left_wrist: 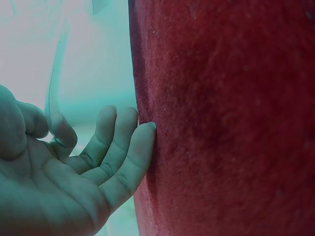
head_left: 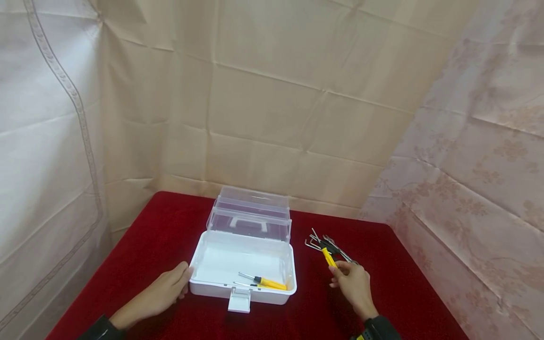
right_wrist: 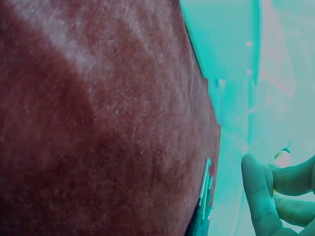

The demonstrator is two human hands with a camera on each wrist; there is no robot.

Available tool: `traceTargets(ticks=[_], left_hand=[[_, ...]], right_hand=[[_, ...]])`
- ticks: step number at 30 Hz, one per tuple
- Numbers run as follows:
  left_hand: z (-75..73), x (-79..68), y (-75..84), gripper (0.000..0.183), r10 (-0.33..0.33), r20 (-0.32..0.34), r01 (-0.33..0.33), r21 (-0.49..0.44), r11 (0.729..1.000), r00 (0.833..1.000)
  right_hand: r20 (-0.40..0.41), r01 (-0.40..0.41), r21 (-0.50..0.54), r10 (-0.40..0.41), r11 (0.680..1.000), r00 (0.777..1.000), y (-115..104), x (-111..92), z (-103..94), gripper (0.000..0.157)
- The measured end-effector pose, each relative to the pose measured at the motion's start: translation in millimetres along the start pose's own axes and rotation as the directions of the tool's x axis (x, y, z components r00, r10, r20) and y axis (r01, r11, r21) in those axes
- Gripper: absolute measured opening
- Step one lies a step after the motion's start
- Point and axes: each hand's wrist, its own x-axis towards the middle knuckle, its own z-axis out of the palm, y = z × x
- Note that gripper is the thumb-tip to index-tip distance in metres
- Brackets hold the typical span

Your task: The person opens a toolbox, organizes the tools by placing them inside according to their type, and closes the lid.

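A white plastic toolbox (head_left: 212, 289) stands on the table with its clear lid (head_left: 250, 215) swung back. Thumb and index finger of my left hand (head_left: 172, 283) pinch its left rim (left_wrist: 53, 83), while the other fingers hang loosely beside the wall. Inside, along the front, lie two screwdrivers, one with a thick yellow handle (head_left: 272, 284). To the right of the box, my right hand (head_left: 352, 282) grips another yellow-handled screwdriver (head_left: 328, 258), raised off the cloth. Much of its handle is hidden by the fingers in the right wrist view.
Behind the held screwdriver lie several metal tools, among them bent hex keys (head_left: 313, 245) and a wrench (head_left: 340, 250). A white latch (head_left: 240, 301) hangs at the toolbox front. Red cloth (head_left: 403, 274) covers the table, and a beige curtain (head_left: 272, 118) hangs behind it.
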Motion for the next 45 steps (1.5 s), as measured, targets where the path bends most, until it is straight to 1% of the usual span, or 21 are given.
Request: traceTargets(ticks=[6,10,15,20,24,27,32,41,45], left_hand=[[-0.2,-0.4,-0.7,0.027,-0.033,0.002,0.033,-0.006,0.999,0.999],[-0.2,0.1,-1.6,0.028,-0.025,0.005,0.025,-0.003,1.0,1.0],[0.1,1.0,-1.7,0.027,-0.028,0.004,0.028,-0.003,1.0,1.0],[0.8,2.2,-1.7,0.028,-0.018,0.007,0.018,0.007,1.0,1.0],[1.0,2.6,-1.3,0.031,-0.003,0.008,0.002,0.009,1.0,1.0],[1.2,2.9,-0.7,0.031,0.002,0.005,-0.002,0.01,1.0,1.0],[1.0,2.5,-1.0,0.033,0.004,0.006,-0.004,0.005,1.0,1.0],[0.1,0.7,0.8,0.027,0.006,-0.001,-0.006,0.008,1.0,1.0],[-0.6,0.3,2.3,0.026,0.0,0.006,0.0,0.007,1.0,1.0]], right_hand=[[-0.001,0.04,0.033,-0.04,0.999,0.999,-5,-3,1.0,0.026],[-0.015,0.06,0.045,-0.06,0.997,0.998,-8,-4,1.8,0.026],[-0.014,0.083,0.073,-0.082,0.994,0.997,-10,-5,2.3,0.028],[-0.006,0.078,0.094,-0.078,0.992,0.997,-11,-8,1.9,0.03],[-0.01,0.072,0.116,-0.071,0.991,0.997,-12,-10,2.5,0.026],[-0.015,0.084,0.128,-0.083,0.988,0.996,-13,-11,3.0,0.024],[-0.016,0.115,0.135,-0.113,0.984,0.993,-14,-14,3.3,0.026],[-0.003,0.139,0.152,-0.14,0.979,0.99,-18,-20,7.5,0.028],[-0.002,0.151,0.153,-0.152,0.977,0.988,-20,-22,9.7,0.029]])
